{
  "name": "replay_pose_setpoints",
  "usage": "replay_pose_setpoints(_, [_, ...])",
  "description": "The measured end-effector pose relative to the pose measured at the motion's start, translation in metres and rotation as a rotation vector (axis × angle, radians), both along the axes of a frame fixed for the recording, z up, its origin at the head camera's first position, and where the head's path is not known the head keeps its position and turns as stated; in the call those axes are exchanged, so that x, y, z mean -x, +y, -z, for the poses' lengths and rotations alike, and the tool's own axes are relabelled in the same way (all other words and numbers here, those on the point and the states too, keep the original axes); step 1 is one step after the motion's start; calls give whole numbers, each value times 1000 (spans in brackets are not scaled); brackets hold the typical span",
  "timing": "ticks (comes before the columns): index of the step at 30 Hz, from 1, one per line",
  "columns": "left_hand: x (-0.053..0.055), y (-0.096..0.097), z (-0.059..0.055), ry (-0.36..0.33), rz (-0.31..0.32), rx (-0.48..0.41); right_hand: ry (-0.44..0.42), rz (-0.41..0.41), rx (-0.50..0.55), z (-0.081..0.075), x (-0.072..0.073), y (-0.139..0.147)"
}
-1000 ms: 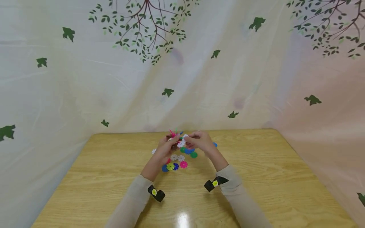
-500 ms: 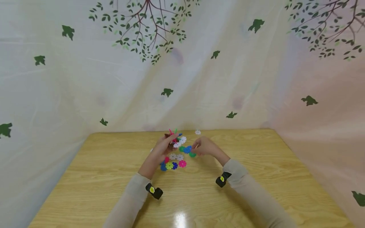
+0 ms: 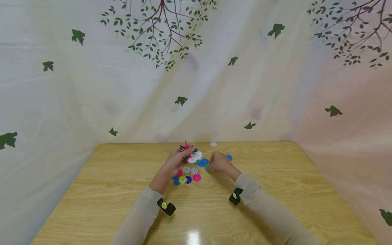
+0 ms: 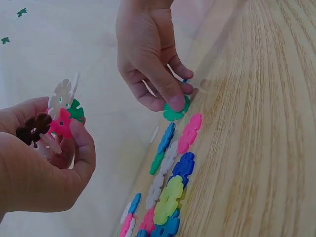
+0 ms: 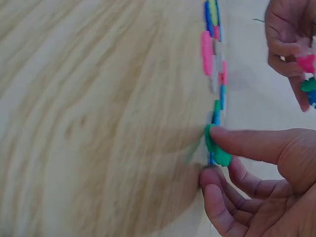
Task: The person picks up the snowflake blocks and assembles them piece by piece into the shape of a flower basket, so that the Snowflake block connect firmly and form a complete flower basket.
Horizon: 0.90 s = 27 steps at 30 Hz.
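My left hand (image 3: 175, 160) holds a cluster of interlocked flower-shaped plastic discs (image 4: 60, 121), brown, pink, white and green, raised above the table's far part. Two white discs (image 3: 195, 157) stick out on the cluster's right side in the head view. Lower and to the right, my right hand (image 3: 221, 161) pinches a green flower disc (image 5: 217, 148) at the table surface. Its thumb lies on the disc, with the fingers curled on the other side. Blue discs (image 3: 202, 162) lie just left of that hand. The green disc is partly hidden by my fingers in the head view.
Loose discs lie nearer me on the wooden table (image 3: 122, 204): two white (image 3: 186, 169), a pink (image 3: 197, 178), a yellow (image 3: 182, 179) and several blue ones. One white disc (image 3: 213, 144) is by the far edge; a blue disc (image 3: 229, 157) is right of my right hand. A printed cloth (image 3: 137, 102) hangs behind.
My right hand has come away from the cluster, down and to the right, and now pinches a green disc at the table. My left hand keeps hold of the cluster in nearly the same place.
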State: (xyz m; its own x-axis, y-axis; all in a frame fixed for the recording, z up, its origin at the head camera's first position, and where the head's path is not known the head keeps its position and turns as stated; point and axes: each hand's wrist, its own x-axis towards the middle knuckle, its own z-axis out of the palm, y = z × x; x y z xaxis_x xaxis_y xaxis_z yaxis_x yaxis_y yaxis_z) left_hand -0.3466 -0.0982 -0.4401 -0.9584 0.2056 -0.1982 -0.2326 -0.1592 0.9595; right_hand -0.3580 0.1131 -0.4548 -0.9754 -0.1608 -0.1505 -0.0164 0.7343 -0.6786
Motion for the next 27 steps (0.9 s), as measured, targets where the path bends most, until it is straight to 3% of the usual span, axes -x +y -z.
replay_pose_setpoints(4, [0,0,1,2,-5,5,4,18,224,-6,1,2])
replay_pose_setpoints(9, [0,0,3,13,-10,19,99,27,519,-28,-2,-1])
replay_pose_setpoints(12, [1,2,4,15,-6,23,156,41,633,-39,-5,-5])
replay_pose_setpoints(16, [1,3,6,9,0,25,195,73,691,-42,-8,-11])
replay_pose_setpoints(27, [-1,3,8,25,-37,50,235,108,710,-28,-8,-25])
